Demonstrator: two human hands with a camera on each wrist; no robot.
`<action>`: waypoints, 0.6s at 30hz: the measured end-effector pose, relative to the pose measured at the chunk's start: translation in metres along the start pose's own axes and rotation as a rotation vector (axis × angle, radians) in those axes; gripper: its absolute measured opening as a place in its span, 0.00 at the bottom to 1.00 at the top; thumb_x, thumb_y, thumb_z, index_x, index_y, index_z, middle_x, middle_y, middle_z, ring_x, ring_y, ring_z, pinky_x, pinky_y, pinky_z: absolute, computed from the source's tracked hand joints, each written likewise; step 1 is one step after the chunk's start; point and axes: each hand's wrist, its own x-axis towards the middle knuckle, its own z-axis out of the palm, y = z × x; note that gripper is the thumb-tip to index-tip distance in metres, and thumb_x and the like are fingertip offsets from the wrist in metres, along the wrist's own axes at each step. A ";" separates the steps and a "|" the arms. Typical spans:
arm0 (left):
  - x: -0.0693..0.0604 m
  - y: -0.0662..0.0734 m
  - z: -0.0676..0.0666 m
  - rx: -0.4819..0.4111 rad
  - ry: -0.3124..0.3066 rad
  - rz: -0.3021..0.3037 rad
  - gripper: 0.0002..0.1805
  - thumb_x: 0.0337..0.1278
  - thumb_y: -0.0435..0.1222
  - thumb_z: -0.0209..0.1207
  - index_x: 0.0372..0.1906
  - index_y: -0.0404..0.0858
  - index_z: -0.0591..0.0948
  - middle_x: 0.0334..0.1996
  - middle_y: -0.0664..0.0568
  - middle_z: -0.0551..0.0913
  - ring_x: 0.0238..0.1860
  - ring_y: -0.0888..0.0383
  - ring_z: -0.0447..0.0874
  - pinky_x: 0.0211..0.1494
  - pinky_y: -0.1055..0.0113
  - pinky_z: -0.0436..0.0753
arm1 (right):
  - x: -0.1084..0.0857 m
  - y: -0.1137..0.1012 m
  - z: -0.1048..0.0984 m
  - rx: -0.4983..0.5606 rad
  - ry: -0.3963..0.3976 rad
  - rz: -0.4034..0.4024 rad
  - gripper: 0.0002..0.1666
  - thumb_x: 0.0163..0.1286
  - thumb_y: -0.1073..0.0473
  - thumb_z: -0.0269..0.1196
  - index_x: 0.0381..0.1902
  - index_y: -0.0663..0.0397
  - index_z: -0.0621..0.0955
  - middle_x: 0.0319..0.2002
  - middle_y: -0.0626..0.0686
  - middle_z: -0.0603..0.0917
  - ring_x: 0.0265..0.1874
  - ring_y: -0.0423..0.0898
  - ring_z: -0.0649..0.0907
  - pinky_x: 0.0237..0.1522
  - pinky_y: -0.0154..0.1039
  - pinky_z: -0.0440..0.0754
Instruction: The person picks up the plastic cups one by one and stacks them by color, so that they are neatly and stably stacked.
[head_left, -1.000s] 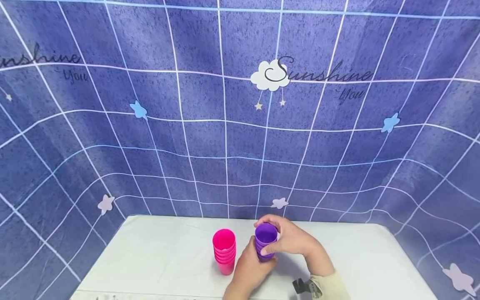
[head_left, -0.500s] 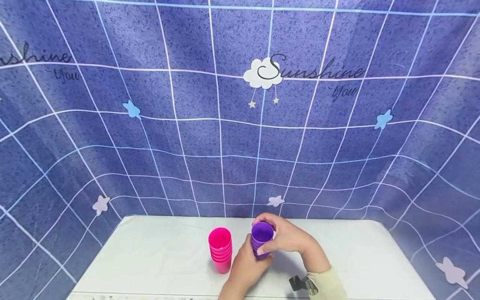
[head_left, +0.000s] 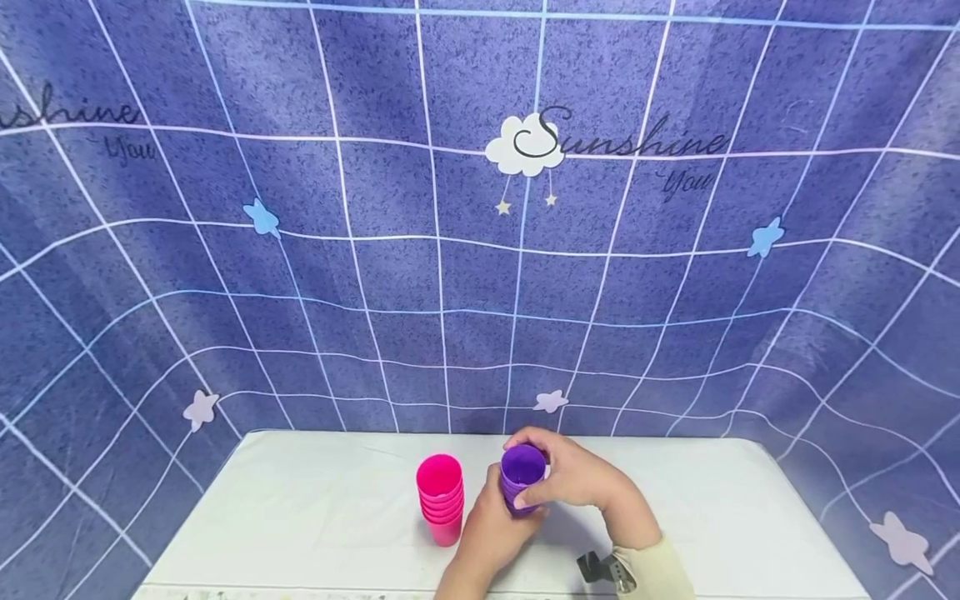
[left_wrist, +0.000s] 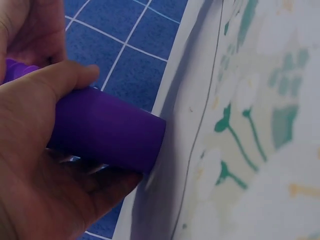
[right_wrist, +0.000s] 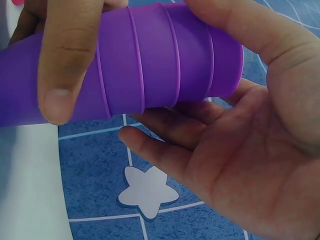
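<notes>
A stack of nested purple plastic cups [head_left: 522, 468] stands nearly upright, its mouth up, between both hands. My left hand [head_left: 495, 532] grips the lowest cup from the side, thumb on one side and fingers on the other in the left wrist view. Around the upper rims curls my right hand [head_left: 577, 479], its thumb on the near side. In the right wrist view, several stepped rims of the purple stack [right_wrist: 155, 60] show between the hands. Just left of them, a second stack of nested pink cups [head_left: 441, 500] stands on the white table [head_left: 315, 517].
A blue-purple grid curtain [head_left: 390, 208] with stars and lettering rises behind the table and at both sides. A dark strap piece [head_left: 596, 568] sits at the right wrist by the pale sleeve [head_left: 652, 571]. Along the front lies a patterned cloth [left_wrist: 265, 125].
The whole head view has shifted slightly, so the cups sit a little further left in it. Both hands keep their hold on the purple stack, with hardly any visible movement.
</notes>
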 end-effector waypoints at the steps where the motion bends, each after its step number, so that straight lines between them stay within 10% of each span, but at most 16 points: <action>1: 0.001 0.000 0.000 -0.015 0.005 0.003 0.47 0.47 0.52 0.79 0.69 0.43 0.68 0.60 0.46 0.86 0.62 0.47 0.87 0.65 0.45 0.84 | 0.000 -0.001 0.000 -0.009 0.002 0.003 0.38 0.52 0.60 0.81 0.60 0.57 0.78 0.54 0.59 0.86 0.56 0.52 0.85 0.61 0.41 0.81; 11: 0.001 0.016 -0.005 -0.144 0.019 0.104 0.69 0.42 0.52 0.82 0.85 0.50 0.48 0.78 0.47 0.68 0.75 0.47 0.74 0.76 0.43 0.76 | -0.006 -0.006 -0.001 -0.100 0.025 0.043 0.38 0.53 0.57 0.81 0.61 0.55 0.78 0.58 0.57 0.85 0.57 0.53 0.85 0.59 0.41 0.84; 18: -0.005 0.033 -0.009 -0.054 0.131 0.230 0.75 0.37 0.46 0.84 0.87 0.54 0.44 0.84 0.46 0.56 0.81 0.43 0.65 0.74 0.43 0.78 | -0.010 -0.015 -0.005 -0.181 0.021 0.085 0.47 0.58 0.49 0.79 0.71 0.57 0.73 0.62 0.58 0.84 0.62 0.57 0.83 0.62 0.51 0.84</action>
